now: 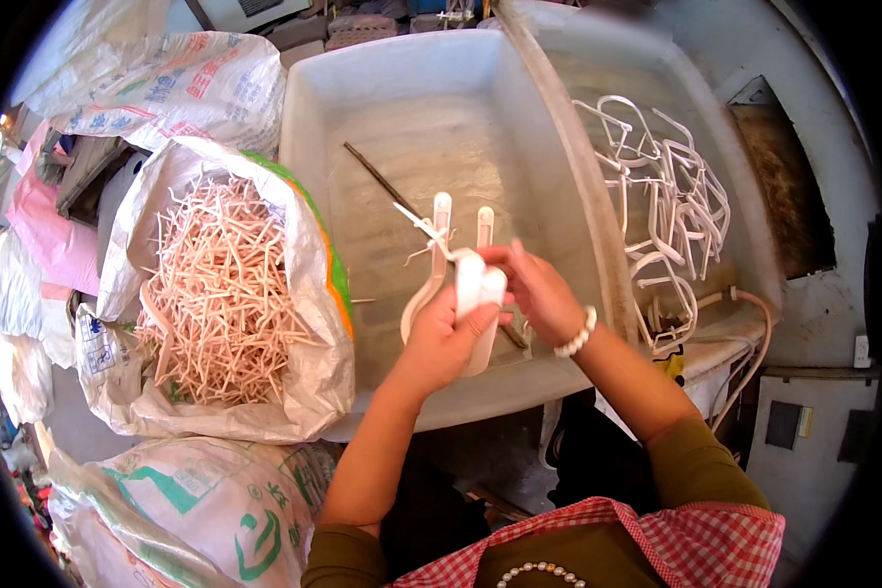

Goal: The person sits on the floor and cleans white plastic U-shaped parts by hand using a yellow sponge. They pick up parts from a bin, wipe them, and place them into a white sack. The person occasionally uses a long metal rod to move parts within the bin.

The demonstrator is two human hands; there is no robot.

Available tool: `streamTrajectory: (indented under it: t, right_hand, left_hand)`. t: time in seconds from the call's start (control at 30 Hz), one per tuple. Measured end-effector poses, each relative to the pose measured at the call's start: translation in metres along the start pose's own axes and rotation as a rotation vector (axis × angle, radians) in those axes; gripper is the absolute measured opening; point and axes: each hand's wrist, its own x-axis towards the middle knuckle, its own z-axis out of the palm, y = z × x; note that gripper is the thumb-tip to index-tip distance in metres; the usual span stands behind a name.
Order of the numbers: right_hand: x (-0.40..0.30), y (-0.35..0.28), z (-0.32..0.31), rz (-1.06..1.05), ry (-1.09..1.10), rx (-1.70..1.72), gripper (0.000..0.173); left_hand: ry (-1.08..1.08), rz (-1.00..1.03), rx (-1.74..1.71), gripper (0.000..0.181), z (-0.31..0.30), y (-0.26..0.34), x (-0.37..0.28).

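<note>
My left hand [445, 338] is closed around several white plastic parts [470, 283] with flat, rounded ends, above the near part of a large pale plastic tub [393, 73]. A thin white branched plastic piece [428, 229] is at their upper left. My right hand [533, 290], with a beaded bracelet on the wrist, is at the right side of the parts; its fingers are partly hidden behind them, so its hold is unclear. A curved, pale plastic part [428, 290] and a slotted strip end [485, 220] show beyond my hands. A dark thin rod [378, 173] lies in the tub.
At left, an open woven sack [327, 382] holds many small pale plastic sticks [224, 294]. Another printed sack [213, 500] is below it. White looped plastic frames [658, 191] lie in a second tub at right, beyond a raised rim [569, 147]. A hose [764, 331] hangs there.
</note>
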Motion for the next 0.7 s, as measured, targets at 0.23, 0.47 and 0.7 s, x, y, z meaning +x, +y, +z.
streamTrajectory:
  t: [0.23, 0.47, 0.7]
  right_hand:
    - [0.005, -0.060, 0.024, -0.195, -0.209, 0.065, 0.031]
    - [-0.063, -0.095, 0.100, -1.212, -0.076, -0.597, 0.018]
    - [-0.029, -0.144, 0.184, -1.185, -0.115, -0.971, 0.031]
  left_hand:
    - [-0.026, -0.010, 0.433, 0.030, 0.006, -0.010, -0.019]
    - [0.389, -0.085, -0.163, 0.021, -0.012, 0.008, -0.019]
    - [0.277, 0.051, -0.272, 0.025, 0.016, 0.040, -0.048]
